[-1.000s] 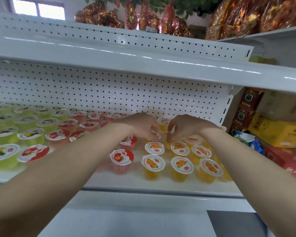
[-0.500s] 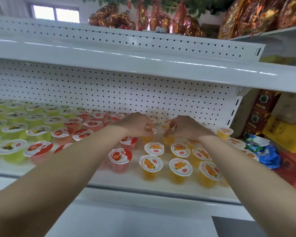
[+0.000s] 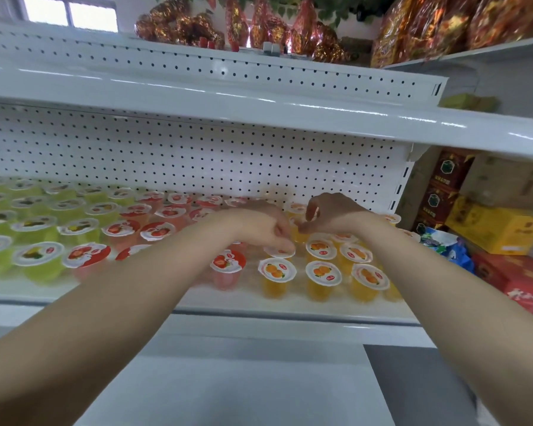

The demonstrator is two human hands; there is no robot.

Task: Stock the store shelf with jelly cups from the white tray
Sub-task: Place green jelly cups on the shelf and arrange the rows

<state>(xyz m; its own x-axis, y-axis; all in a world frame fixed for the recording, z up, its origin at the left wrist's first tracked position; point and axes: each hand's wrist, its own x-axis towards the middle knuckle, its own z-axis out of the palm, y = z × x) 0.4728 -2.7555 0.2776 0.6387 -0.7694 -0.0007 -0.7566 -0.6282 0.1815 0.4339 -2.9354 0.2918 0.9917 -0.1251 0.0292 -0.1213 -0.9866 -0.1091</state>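
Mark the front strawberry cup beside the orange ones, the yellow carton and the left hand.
strawberry cup (image 3: 227, 261): head view, middle of its red lid.
yellow carton (image 3: 502, 235): head view, its near face.
left hand (image 3: 259, 226): head view, back of the hand.

We have only one view, a wide-angle camera worn on the head, which faces forward and a little downward into the store shelf from close by, so that both forearms run up from the bottom corners and the upper shelf curves across overhead.
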